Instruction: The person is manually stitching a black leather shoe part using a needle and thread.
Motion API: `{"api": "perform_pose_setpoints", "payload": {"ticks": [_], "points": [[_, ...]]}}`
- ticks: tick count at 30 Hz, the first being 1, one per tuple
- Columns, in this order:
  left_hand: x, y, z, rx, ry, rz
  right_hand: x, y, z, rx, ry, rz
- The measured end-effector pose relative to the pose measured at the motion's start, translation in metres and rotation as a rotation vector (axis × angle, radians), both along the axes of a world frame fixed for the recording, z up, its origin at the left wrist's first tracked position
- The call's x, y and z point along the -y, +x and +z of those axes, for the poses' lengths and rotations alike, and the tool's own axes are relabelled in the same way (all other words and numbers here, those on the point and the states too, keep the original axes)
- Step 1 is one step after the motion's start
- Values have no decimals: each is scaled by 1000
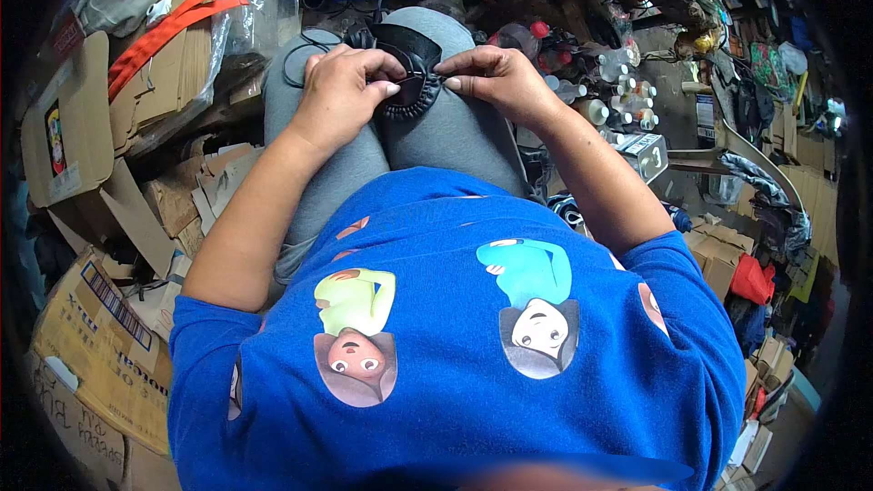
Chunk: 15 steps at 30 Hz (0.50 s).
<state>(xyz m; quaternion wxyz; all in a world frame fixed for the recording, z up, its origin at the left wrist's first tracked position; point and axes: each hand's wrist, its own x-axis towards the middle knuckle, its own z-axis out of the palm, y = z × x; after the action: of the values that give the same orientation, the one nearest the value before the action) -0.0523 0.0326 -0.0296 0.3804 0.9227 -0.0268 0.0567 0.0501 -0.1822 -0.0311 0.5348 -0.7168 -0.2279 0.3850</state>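
Note:
On my lap, over the grey trousers [455,141], rests a black leather piece [420,91] that looks like a shoe upper, its near edge rounded and gathered in small pleats. My left hand [341,91] pinches its left side between thumb and fingers. At its right edge my right hand [505,82] has thumb and forefinger pressed together beside the pleats. A thin thread or needle seems to run there, too small to make out. A black cord [296,59] loops out to the left of my left hand, over the knee.
Cardboard boxes [68,118] and orange strips [168,32] lie to the left, with a larger carton [109,355] nearer. Several plastic bottles [627,95] and a metal can [642,156] stand right of my legs. A red bag [752,279] lies farther right. Dark items pile up beyond my knees.

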Motion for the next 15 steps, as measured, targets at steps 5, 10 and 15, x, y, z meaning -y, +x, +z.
{"api": "perform_pose_setpoints", "payload": {"ticks": [5, 10, 15], "points": [[11, 7, -4, -180, -93, 81, -6, 3, 3, -96, -9, 10], [15, 11, -1, -277, -214, 101, -12, 13, 5, 13, -94, 94], [13, 14, 27, -39, 253, -164, -15, 16, 13, 238, -112, 227]]}}
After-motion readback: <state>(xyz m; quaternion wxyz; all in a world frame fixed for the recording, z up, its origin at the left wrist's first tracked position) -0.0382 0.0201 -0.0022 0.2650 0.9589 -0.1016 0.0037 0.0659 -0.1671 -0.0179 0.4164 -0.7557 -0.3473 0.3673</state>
